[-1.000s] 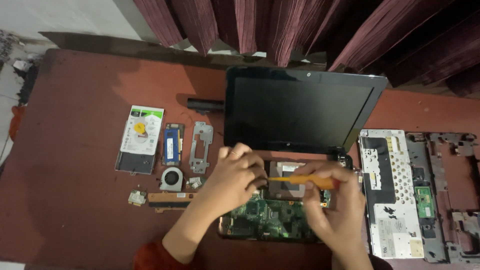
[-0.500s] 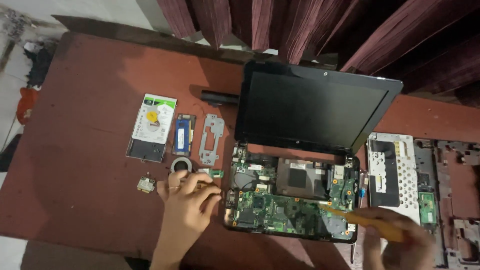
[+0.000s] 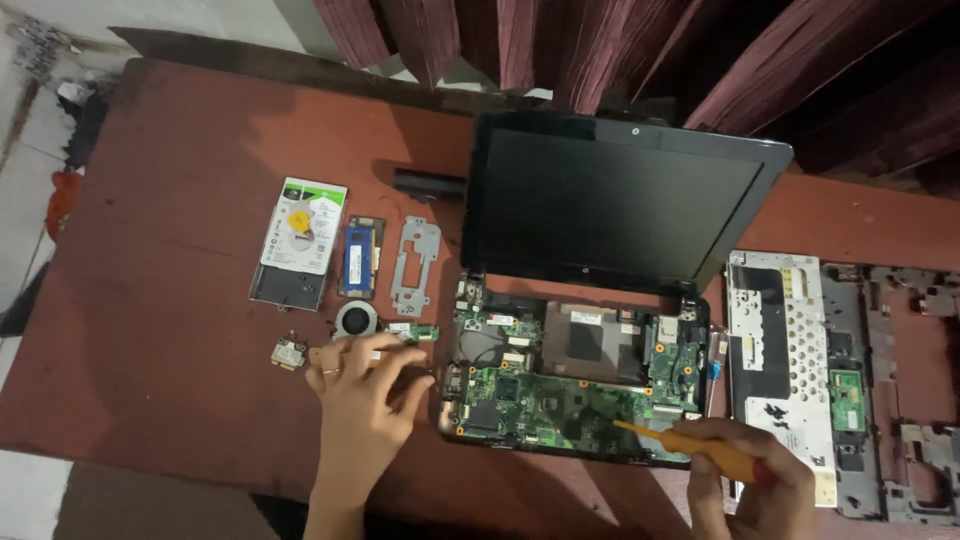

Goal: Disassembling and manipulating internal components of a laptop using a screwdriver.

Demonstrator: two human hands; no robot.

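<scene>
Two hands were mine: my right hand (image 3: 745,480) gripped an orange screwdriver (image 3: 690,448) over the opened laptop (image 3: 575,395), while my left hand (image 3: 360,390) lay half-curled, holding nothing, on the table (image 3: 160,300) below the white-labelled hard drive (image 3: 300,240).

A hard drive (image 3: 300,240), a blue memory stick (image 3: 359,257) and a grey metal bracket (image 3: 415,265) are lying side by side on the red table (image 3: 150,200). Dark red curtains (image 3: 620,50) are hanging behind. A keyboard frame (image 3: 780,360) is lying at far right.
</scene>
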